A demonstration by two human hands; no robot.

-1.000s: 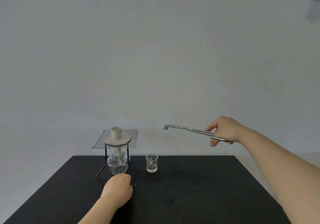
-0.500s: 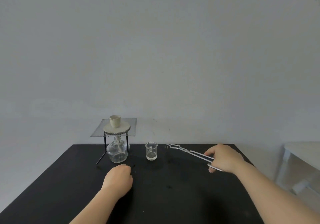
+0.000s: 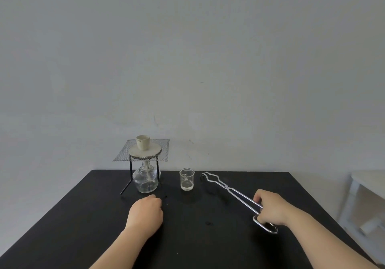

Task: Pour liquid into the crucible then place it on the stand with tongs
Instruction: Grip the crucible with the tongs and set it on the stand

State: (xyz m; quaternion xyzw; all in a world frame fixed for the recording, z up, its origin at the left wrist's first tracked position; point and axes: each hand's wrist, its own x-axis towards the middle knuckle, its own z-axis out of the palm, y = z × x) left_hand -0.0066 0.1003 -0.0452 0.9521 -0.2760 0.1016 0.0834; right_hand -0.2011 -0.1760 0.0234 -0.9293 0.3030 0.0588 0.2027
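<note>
In front of me stood a plain wall [image 3: 187, 50], pale grey and bare apart from a few faint scuff marks low down. The light was soft and even, with no hard shadows. The black table [image 3: 218, 248] had a matte top whose far edge ran just beside the wall. Off to my right I saw part of a white piece of furniture [image 3: 362, 187], blurred, with a flat top and pale legs
</note>
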